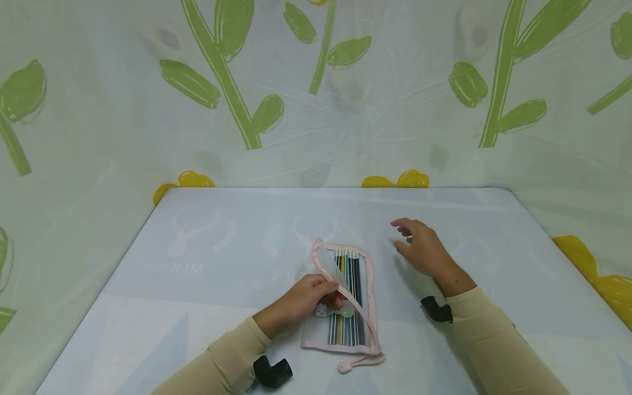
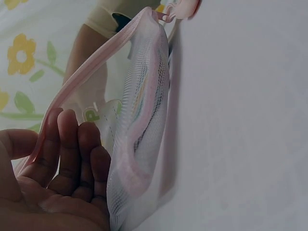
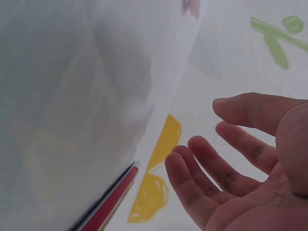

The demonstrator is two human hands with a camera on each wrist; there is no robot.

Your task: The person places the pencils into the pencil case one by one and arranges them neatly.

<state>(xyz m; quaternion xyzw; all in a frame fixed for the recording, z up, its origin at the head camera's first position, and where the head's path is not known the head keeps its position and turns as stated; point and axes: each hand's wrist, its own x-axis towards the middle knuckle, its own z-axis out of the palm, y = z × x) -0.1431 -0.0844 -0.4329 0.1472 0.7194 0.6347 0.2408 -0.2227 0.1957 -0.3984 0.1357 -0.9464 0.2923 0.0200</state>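
Note:
A mesh pencil case (image 1: pixel 373 296) with pink edging lies on the table, its zipped side gaping. Several pencils (image 1: pixel 354 274) lie side by side inside it. My left hand (image 1: pixel 308 296) pinches the pink zipper edge (image 2: pixel 72 82) between thumb and fingers, lifting it above the pencils. A small clear tag with green lettering (image 2: pixel 91 114) shows behind those fingers in the left wrist view. To the right of the case, my right hand (image 1: pixel 419 247) hovers with loosely bent fingers and nothing in it. In the right wrist view, its fingers (image 3: pixel 187 192) are spread apart from the thumb.
The white table (image 1: pixel 148 323) carries faint deer prints. A pink zipper pull (image 1: pixel 360 363) trails from the case's near right corner. Thin red and dark sticks (image 3: pixel 110 202) show low in the right wrist view. A leaf-patterned sheet (image 1: pixel 395 126) hangs behind the table.

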